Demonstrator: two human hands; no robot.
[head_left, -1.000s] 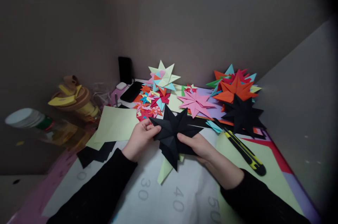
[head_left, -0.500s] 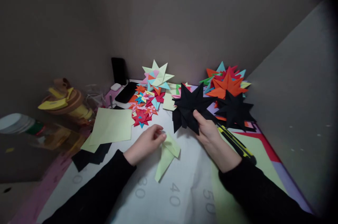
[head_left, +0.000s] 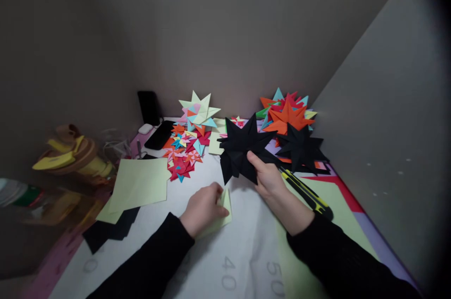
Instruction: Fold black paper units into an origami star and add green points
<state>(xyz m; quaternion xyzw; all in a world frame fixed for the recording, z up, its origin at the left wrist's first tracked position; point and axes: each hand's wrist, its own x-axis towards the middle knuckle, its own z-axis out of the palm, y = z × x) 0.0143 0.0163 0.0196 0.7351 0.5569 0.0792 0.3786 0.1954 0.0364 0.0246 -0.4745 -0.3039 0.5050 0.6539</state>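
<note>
A: Black paper, many-pointed — the black star [head_left: 243, 148] is the largest thing in hand. The right hand [head_left: 269, 179] holds it lifted off the white mat [head_left: 246, 247], thumb on its face, fingers behind, pinching a lower point.

B: And what lies beyond those fingertips?

A: A second black star [head_left: 299, 148] just past them, and behind it the orange star pile [head_left: 287, 115]. The yellow-and-black knife [head_left: 306, 193] lies beside the right wrist.

B: The left hand [head_left: 204, 207]?

A: Curled, fingertips pressed together on the pale green folded piece [head_left: 225, 205], which lies flat on the mat, partly under the palm. The green sheet [head_left: 141, 184] sits well to its outer side; small coloured stars [head_left: 185, 151] lie beyond its knuckles.

B: Which step, judged so?

A: A finished star seems to be going aside while a new unit is taken up — the next move would call for a clean release among the pile, then both hands on the green piece.
</note>
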